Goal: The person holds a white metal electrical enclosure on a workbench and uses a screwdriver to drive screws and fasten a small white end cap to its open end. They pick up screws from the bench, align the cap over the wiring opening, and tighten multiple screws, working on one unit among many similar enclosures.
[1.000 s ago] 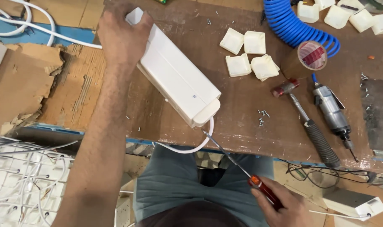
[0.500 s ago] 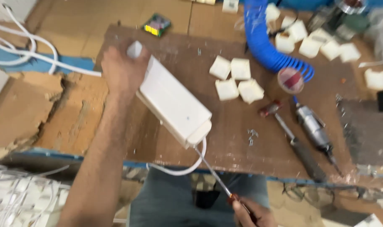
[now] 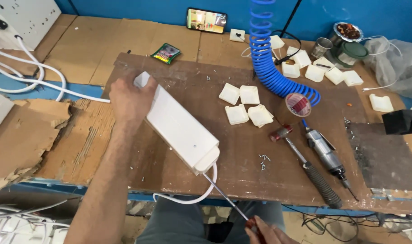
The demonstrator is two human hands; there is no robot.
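My right hand point(image 3: 265, 231) grips a red-handled screwdriver point(image 3: 227, 202) whose tip meets the near end of the white power strip point(image 3: 181, 127), while my left hand point(image 3: 130, 98) clamps that strip's far end on the wooden board point(image 3: 224, 158).

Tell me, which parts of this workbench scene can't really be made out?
Head view only:
- Right hand: cut off by the bottom edge; grip on the screwdriver is partly unseen.
- Screwdriver tip: hidden under the white box's end.
- Far end of the box: covered by the left hand.
- Phone screen: too small to read.
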